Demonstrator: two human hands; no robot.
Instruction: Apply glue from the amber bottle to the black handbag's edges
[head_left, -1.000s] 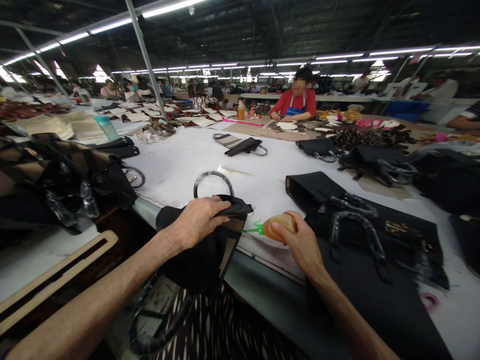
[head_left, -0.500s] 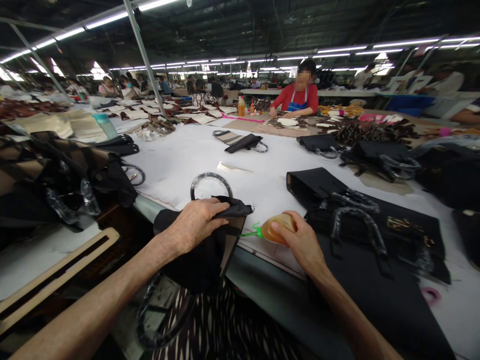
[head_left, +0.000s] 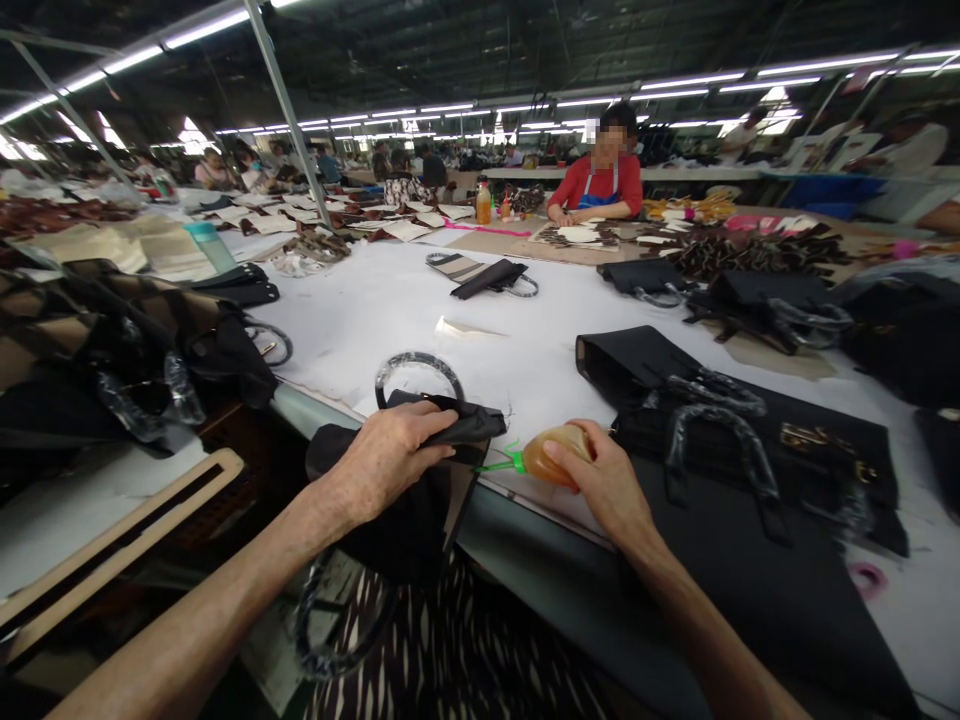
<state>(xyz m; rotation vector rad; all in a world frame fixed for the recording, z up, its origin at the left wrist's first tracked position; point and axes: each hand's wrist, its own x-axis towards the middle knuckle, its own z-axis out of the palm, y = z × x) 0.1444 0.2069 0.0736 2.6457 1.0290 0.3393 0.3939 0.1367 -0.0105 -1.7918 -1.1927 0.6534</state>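
My left hand [head_left: 397, 450] is closed on the upper edge of a black handbag [head_left: 397, 535], which hangs over the front edge of the table. One plastic-wrapped handle [head_left: 420, 362] of this bag stands up behind my fingers; the other handle [head_left: 315, 630] dangles below. In my right hand [head_left: 600, 475] is a squeeze bottle [head_left: 553, 455] of amber liquid, lying on its side. Its thin green nozzle [head_left: 501, 463] points left, and the tip is at the bag's beige-and-black side edge. Whether liquid comes out, I cannot tell.
Black handbags [head_left: 750, 440] with wrapped handles lie at the right, near a pink tape roll [head_left: 868, 580]. More bags [head_left: 165, 330] are piled at left above a slotted wooden board [head_left: 127, 540]. Across the white table [head_left: 345, 310], a person in red [head_left: 600, 190] handles cut pieces.
The bag's top flap and upright handle have shifted slightly under my left hand. The dangling handle has swung a little right. The bottle keeps its place at the bag's edge.
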